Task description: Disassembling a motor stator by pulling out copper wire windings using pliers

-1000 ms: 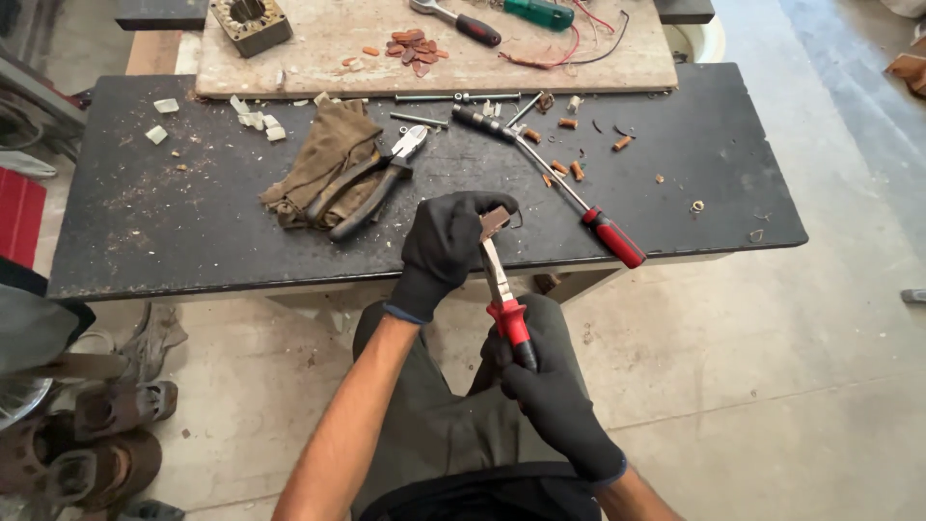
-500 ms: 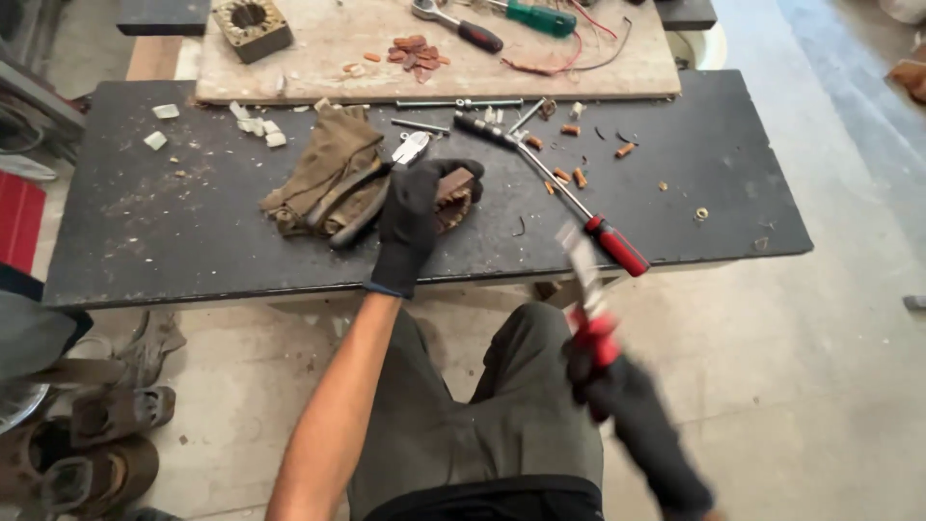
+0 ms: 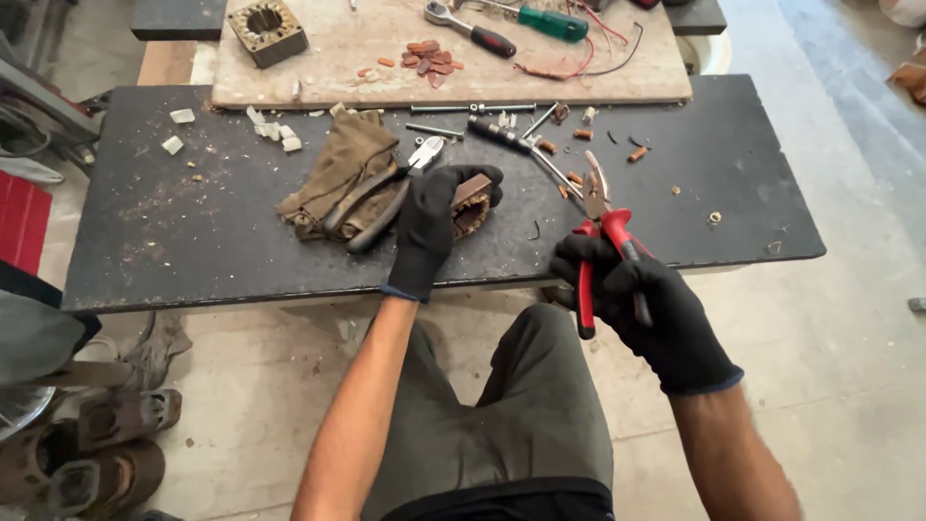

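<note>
Our left hand (image 3: 436,217) wraps fingers around a brown, ridged coil block (image 3: 472,203); at four o'clock, our right hand (image 3: 644,307) grips red-handled pliers (image 3: 600,230).

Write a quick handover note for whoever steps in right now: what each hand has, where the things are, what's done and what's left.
Left hand: gloved, gripping a brown block-like part on the black bench.
Right hand: gloved, holding red-handled pliers, jaws up, at the bench's near edge.
Nearby: cloth with a second pair of pliers, a screwdriver.
Done: small copper bits lie on the board.
Left: the part looks unfinished.
</note>
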